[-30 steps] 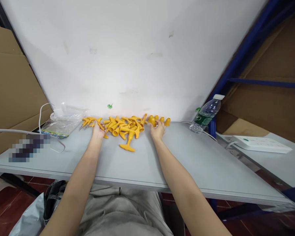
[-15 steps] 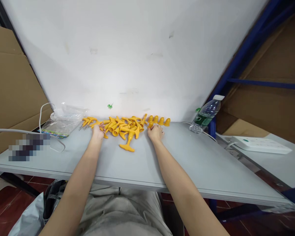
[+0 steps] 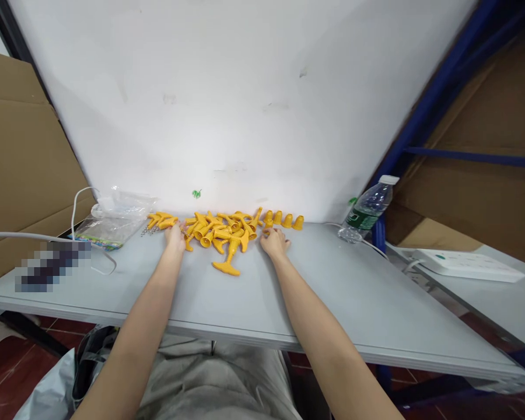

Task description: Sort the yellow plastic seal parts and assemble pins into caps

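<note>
Yellow plastic, it seems: the left hand [image 3: 175, 235] has its grip closed round a handle [image 3: 169, 223]; whether the right hand [image 3: 275, 242], curled before the cups [image 3: 287, 220], pinches anything, I cannot tell. Between them lies a heap of similar pieces [image 3: 221, 228] on the table [image 3: 245, 303]. I'd expect them light, stiff, slightly slick, best held by the crossbar.

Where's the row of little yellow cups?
In the head view, the cups stand at the back of the table by the white wall, right of the yellow pile, beyond the right hand.
</note>
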`<state>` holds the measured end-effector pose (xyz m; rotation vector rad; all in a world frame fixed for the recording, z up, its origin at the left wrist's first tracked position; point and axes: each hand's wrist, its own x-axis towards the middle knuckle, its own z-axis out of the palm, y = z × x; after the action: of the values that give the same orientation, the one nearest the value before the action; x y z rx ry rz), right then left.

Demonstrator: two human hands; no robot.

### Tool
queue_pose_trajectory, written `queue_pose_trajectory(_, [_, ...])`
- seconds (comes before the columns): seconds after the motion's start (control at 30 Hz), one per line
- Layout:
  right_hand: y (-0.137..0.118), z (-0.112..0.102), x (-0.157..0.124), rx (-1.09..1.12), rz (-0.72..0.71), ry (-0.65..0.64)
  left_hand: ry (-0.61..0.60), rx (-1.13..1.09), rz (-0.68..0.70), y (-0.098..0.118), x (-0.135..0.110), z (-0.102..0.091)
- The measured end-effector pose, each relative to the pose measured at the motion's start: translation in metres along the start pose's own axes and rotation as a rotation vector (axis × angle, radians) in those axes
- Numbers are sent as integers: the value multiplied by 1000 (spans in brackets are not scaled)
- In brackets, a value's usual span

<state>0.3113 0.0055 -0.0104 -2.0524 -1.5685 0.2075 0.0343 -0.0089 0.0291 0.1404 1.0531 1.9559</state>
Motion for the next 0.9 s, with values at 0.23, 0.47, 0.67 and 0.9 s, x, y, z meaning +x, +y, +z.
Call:
queue_pose_trajectory(0.23, [1,2,4,-57,-28,-63,-58,129,245,-3,-10,1])
queue_pose_trajectory(0.47, [0,2,12,-216,-86,-230,-71,101,228,-3,-15,3])
queue_pose_trajectory(0.67, [9,-5,27,-259,-96,-309,-24,93,137,-3,-10,1])
queue_pose_trajectory(0.9, [16,-4,34,-304,-110,-325,-13,110,57,0,-11,-2])
